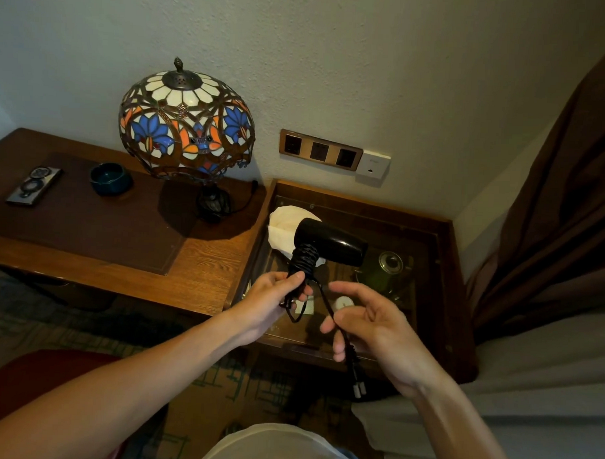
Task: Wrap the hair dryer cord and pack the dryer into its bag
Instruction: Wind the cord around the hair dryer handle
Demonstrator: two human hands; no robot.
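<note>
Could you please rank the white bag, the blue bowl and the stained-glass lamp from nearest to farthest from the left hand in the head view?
Measured from the left hand, which holds the dryer handle:
1. White bag, just above the hand, behind the dryer on the glass-topped side table.
2. Stained-glass lamp, up and left, on the desk.
3. Blue bowl, farthest left on the desk.

- Hair dryer [331,242]: glossy black, with a black cord [305,260].
- Plug [359,391]: white prongs.
- Bag [284,225]: cream white.
- Lamp shade [186,125]: stained-glass pattern of blue flowers, orange and white panes.
- Ashtray [111,178]: dark teal.
- Desk [204,256]: reddish-brown wood grain.
- Curtain [569,204]: brown.
- Carpet [220,381]: tan with green line pattern.
</note>
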